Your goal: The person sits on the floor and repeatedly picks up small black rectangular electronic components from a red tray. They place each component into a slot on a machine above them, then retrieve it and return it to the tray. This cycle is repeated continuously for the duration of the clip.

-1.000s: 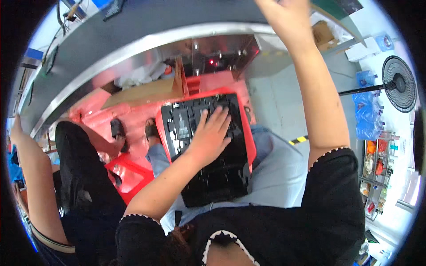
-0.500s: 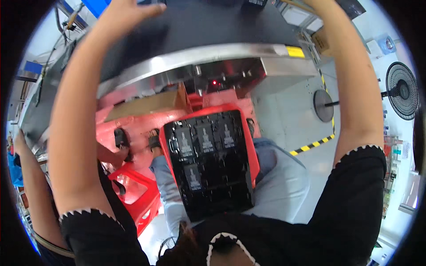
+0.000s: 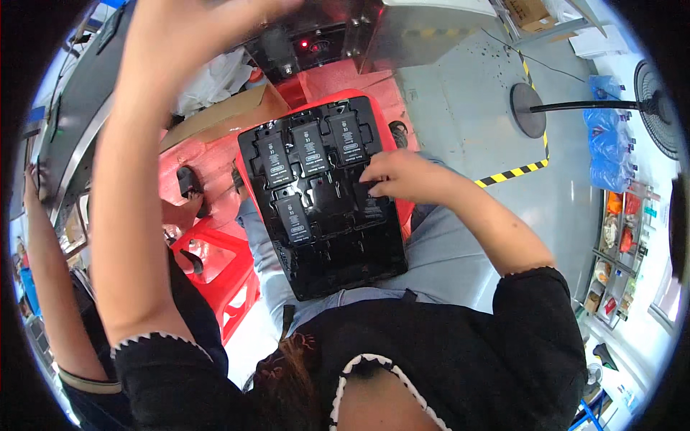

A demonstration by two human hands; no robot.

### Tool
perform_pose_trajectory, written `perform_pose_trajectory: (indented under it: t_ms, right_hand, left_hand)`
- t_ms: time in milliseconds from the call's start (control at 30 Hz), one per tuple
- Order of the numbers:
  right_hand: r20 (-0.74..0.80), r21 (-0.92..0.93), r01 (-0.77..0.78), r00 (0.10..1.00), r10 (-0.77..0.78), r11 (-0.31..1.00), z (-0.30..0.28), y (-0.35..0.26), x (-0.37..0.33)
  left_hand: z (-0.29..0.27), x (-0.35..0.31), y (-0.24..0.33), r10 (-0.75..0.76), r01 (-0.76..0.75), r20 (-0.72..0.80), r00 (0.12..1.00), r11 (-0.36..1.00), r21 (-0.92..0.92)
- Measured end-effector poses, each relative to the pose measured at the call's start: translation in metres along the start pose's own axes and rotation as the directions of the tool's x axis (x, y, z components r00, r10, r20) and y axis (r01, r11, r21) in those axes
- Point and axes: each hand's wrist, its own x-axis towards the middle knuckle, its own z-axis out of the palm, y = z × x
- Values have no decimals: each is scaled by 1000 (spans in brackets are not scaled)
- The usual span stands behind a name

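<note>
A black plastic tray [image 3: 338, 269] with moulded pockets lies on my lap, tilted slightly. Flat black batteries with white print fill its far row; one battery [image 3: 309, 149] sits in the middle of that row. A further battery [image 3: 292, 218] lies in the second row at left. My right hand [image 3: 410, 176] reaches over the tray's right side, thumb and fingers closed on a dark battery [image 3: 371, 207] at the right pocket of the second row, partly covered by the fingers. My left hand [image 3: 190, 36] is raised at the top edge, blurred and cut off; its fingers are mostly out of view.
A red stool [image 3: 233, 269] stands at left, beside a co-worker's arm [image 3: 54, 287]. Past the tray are an open cardboard box [image 3: 223, 115] and the metal workbench [image 3: 424, 32]. A fan base [image 3: 528, 110] stands on the floor at right, near yellow-black tape [image 3: 514, 174].
My right hand has come down from the bench to the tray, and a battery now shows at the second row's right pocket. My view has tipped down; the left hand remains raised.
</note>
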Motion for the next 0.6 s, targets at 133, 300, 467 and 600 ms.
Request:
perform_pose_trajectory:
  t_ms: [133, 300, 467, 600]
  right_hand:
    - [-460, -221, 199, 842, -282, 955, 43, 19, 1]
    - [-469, -293, 234, 810, -352, 927, 55, 9, -19]
    - [-293, -470, 108, 917, -271, 876, 74, 10, -36]
    - [-381, -465, 98, 875, -299, 880, 75, 17, -34]
  left_hand:
    - [-2, -105, 72, -138, 194, 379, 915, 974, -114]
    - [31, -227, 108, -228, 385, 641, 733, 916, -115]
    - [50, -252, 108, -233, 418, 661, 713, 898, -134]
    - [50, -253, 108, -246, 444, 664, 706, 884, -144]
